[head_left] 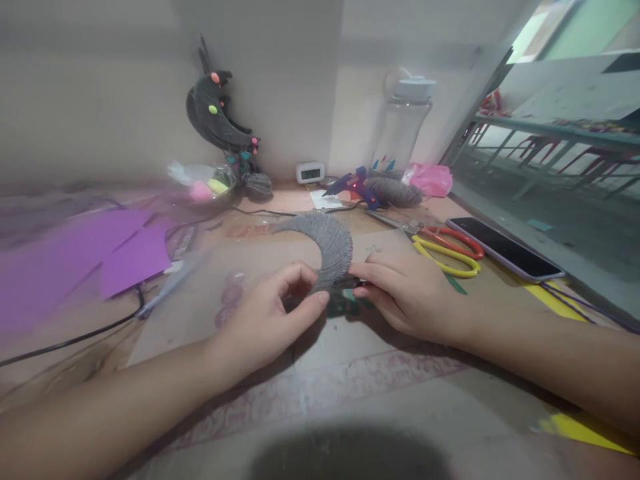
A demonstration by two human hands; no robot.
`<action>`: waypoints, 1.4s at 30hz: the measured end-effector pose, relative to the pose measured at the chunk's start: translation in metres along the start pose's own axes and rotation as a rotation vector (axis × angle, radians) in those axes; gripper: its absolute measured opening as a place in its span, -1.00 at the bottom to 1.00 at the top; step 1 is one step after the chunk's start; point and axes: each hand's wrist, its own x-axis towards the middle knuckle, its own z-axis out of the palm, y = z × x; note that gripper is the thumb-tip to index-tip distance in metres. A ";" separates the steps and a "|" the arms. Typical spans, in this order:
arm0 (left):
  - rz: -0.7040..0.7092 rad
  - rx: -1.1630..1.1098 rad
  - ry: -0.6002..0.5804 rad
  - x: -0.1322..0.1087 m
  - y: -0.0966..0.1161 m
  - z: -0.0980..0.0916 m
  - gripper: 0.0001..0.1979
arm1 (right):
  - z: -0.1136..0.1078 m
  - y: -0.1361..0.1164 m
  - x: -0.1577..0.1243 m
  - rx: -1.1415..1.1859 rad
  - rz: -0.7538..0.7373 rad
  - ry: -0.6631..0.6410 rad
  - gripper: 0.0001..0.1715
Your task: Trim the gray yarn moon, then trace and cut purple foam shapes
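Observation:
A crescent shape wrapped in grey yarn (336, 243) stands above the work surface, its upper tip pointing left. My left hand (280, 307) grips its lower end between thumb and fingers. On the other side, my right hand (400, 290) is closed at the crescent's lower right edge, fingertips pinched together. A small dark bit shows by those fingertips, too unclear to name. The crescent's lower tip is hidden by my left hand.
Scissors (447, 257) and a phone (505, 247) lie to the right. Behind are a blue glue gun (356, 185), grey yarn (395, 192), a small digital clock (310, 173) and a water bottle (403, 127). Purple sheets (135, 253) and a black cable (75, 341) lie left; a dark decorated crescent (205, 113) stands behind.

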 end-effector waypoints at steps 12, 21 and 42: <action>0.074 0.084 0.003 -0.001 -0.001 0.000 -0.84 | 0.002 0.000 -0.001 -0.022 0.008 -0.042 -0.68; 0.038 0.060 -0.008 -0.002 0.002 -0.001 -0.83 | 0.003 0.003 0.000 -0.085 -0.053 -0.005 -0.71; 0.089 0.194 -0.010 -0.003 0.007 -0.002 -0.80 | 0.001 0.002 -0.001 -0.071 -0.041 -0.068 -0.70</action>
